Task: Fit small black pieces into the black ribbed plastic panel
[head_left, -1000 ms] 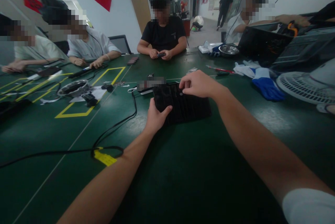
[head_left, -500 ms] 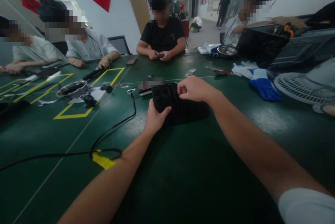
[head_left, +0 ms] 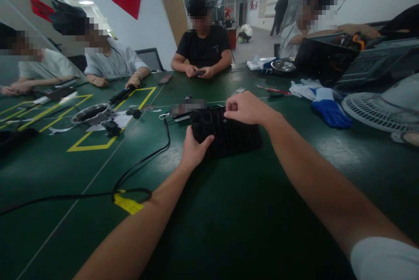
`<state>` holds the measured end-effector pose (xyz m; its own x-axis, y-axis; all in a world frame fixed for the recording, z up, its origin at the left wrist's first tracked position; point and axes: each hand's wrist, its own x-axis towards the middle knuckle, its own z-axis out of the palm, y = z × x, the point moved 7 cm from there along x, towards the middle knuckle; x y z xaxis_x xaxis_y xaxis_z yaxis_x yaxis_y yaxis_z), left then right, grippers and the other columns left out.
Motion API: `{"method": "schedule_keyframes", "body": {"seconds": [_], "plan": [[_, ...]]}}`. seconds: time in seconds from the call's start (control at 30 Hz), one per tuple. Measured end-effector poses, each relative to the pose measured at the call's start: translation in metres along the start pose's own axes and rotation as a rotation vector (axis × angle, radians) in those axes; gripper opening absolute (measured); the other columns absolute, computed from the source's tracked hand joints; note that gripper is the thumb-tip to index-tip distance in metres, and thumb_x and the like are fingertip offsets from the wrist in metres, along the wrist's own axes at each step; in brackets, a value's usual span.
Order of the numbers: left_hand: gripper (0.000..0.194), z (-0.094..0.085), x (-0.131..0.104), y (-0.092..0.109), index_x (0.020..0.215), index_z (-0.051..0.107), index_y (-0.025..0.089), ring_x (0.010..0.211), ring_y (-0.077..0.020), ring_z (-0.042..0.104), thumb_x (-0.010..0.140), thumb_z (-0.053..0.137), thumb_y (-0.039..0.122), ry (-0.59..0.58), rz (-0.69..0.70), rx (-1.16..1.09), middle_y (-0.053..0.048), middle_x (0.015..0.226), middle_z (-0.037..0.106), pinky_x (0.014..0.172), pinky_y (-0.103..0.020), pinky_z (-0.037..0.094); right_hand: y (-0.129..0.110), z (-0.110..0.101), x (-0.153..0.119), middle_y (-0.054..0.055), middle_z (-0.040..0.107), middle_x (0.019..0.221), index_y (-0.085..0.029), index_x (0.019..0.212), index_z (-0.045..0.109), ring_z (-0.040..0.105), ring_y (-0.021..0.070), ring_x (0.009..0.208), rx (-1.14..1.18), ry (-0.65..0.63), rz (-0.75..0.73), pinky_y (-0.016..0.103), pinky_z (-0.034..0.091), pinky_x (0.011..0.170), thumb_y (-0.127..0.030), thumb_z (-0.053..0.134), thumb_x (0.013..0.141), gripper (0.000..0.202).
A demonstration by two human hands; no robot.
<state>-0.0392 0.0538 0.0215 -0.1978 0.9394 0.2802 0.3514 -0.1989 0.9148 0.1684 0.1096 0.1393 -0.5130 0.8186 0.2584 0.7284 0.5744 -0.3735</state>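
A black wallet point(head_left: 240, 138) lies opened out on the green table, its inner slots facing me. My left hand point(head_left: 195, 147) grips its left side, thumb on top and the other fingers hidden beneath. Over the upper edge, near the middle, my right hand point(head_left: 244, 107) is closed with its fingertips curled together. Whatever those fingertips pinch, if anything, is too small or hidden to tell. A small round snap point(head_left: 225, 121) shows just below them. Behind the wallet rests a dark flat item with a blurred top point(head_left: 187, 107).
A black cable point(head_left: 140, 160) with a yellow tag point(head_left: 128, 203) runs beside my left forearm. Gloves point(head_left: 331, 107), a fan point(head_left: 369, 112), a metal bowl point(head_left: 283, 66) and a red pen point(head_left: 273, 90) are to the right. Several people sit around the table.
My right hand has lifted slightly off the wallet's face, and the round snap now shows beneath the fingertips. My left hand keeps its grip. The whole view has shifted a little.
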Motion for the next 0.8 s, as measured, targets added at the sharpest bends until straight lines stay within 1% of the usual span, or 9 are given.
{"method": "schedule_keyframes", "body": {"seconds": [0.1, 0.27, 0.33, 0.5, 0.63, 0.8], "plan": [[0.053, 0.0, 0.001, -0.001, 0.119, 0.055, 0.023, 0.118, -0.0297, 0.072, 0.077, 0.086, 0.03, 0.008, 0.011, -0.007, -0.008, 0.119, 0.073, 0.111, -0.055, 0.055, -0.002, 0.003, 0.0, 0.003, 0.074, 0.08, -0.02, 0.085, 0.075, 0.063, 0.0166, 0.073, 0.037, -0.002, -0.014, 0.031, 0.041, 0.07, -0.024, 0.075, 0.084, 0.005], [0.053, 0.0, 0.0, 0.001, 0.119, 0.055, 0.023, 0.117, -0.0298, 0.072, 0.076, 0.086, 0.028, 0.012, -0.005, 0.017, -0.007, 0.118, 0.073, 0.111, -0.055, 0.054, -0.003, 0.013, 0.001, 0.003, 0.073, 0.081, -0.021, 0.082, 0.07, 0.06, 0.018, 0.074, -0.049, -0.003, 0.008, 0.032, 0.036, 0.067, -0.033, 0.077, 0.085, 0.014], [0.053, 0.0, 0.0, 0.003, 0.119, 0.055, 0.023, 0.118, -0.0296, 0.072, 0.076, 0.086, 0.028, 0.014, 0.001, 0.014, -0.007, 0.119, 0.073, 0.112, -0.054, 0.054, -0.002, 0.016, 0.001, 0.003, 0.072, 0.081, -0.022, 0.081, 0.068, 0.059, 0.0179, 0.074, -0.069, -0.004, 0.012, 0.032, 0.034, 0.066, -0.034, 0.077, 0.086, 0.016], [0.053, 0.0, -0.001, 0.003, 0.119, 0.055, 0.023, 0.118, -0.0297, 0.072, 0.076, 0.086, 0.028, 0.014, -0.012, 0.014, -0.007, 0.118, 0.073, 0.112, -0.054, 0.053, 0.003, 0.016, 0.002, 0.002, 0.07, 0.078, -0.021, 0.081, 0.066, 0.057, 0.0157, 0.071, -0.022, -0.003, 0.009, 0.031, 0.035, 0.067, -0.029, 0.074, 0.088, 0.013], [0.054, 0.001, 0.0, 0.001, 0.12, 0.055, 0.024, 0.119, -0.03, 0.072, 0.076, 0.087, 0.029, 0.008, -0.018, 0.004, -0.007, 0.119, 0.073, 0.112, -0.055, 0.053, 0.006, 0.015, 0.003, 0.001, 0.071, 0.077, -0.02, 0.083, 0.067, 0.061, 0.0157, 0.072, 0.033, -0.044, 0.007, 0.03, 0.038, 0.068, -0.025, 0.075, 0.087, 0.01], [0.054, 0.001, 0.0, 0.001, 0.12, 0.054, 0.024, 0.12, -0.03, 0.072, 0.077, 0.086, 0.028, 0.008, -0.01, -0.01, -0.008, 0.12, 0.073, 0.113, -0.055, 0.053, 0.005, 0.013, 0.001, -0.001, 0.071, 0.074, -0.02, 0.086, 0.067, 0.064, 0.0153, 0.071, 0.082, -0.055, -0.004, 0.029, 0.042, 0.071, -0.017, 0.075, 0.085, 0.009]]}}
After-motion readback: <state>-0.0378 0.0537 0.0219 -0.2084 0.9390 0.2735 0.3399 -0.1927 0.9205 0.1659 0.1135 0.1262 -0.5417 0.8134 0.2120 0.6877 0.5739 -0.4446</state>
